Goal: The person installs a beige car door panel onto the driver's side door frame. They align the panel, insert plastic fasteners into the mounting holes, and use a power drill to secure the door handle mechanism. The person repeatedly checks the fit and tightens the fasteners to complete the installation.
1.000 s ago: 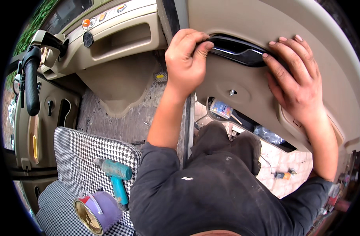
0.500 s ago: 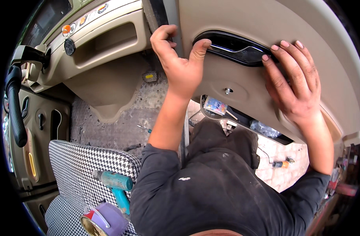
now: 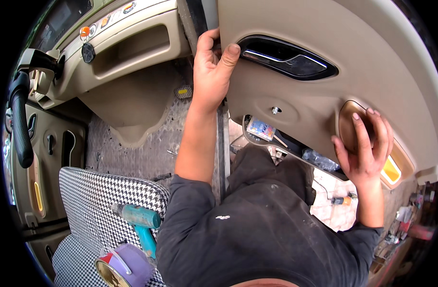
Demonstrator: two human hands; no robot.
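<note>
Standing open at right: door [image 3: 286, 19]. Seat [image 3: 99, 191] at left, apparently doubling as handy rest for drill [image 3: 141, 218]. Left hand [image 3: 212, 71]: clasping door edge, fingers partly hidden behind, thumb in front, likely steadying it. Right hand [image 3: 366, 152]: fingers loosely spread over armrest [image 3: 346, 123], perhaps bracing. Handle [image 3: 295, 63]: set in upper door, left thumb just beside.

Beige door panel [image 3: 312, 95], black handle [image 3: 292, 58], houndstooth seat [image 3: 92, 203]

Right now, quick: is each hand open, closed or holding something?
Left hand: curled at the edge of the beige plastic door panel; grip cannot be told.
Right hand: open, over the brown, rounded section of that panel.
</note>
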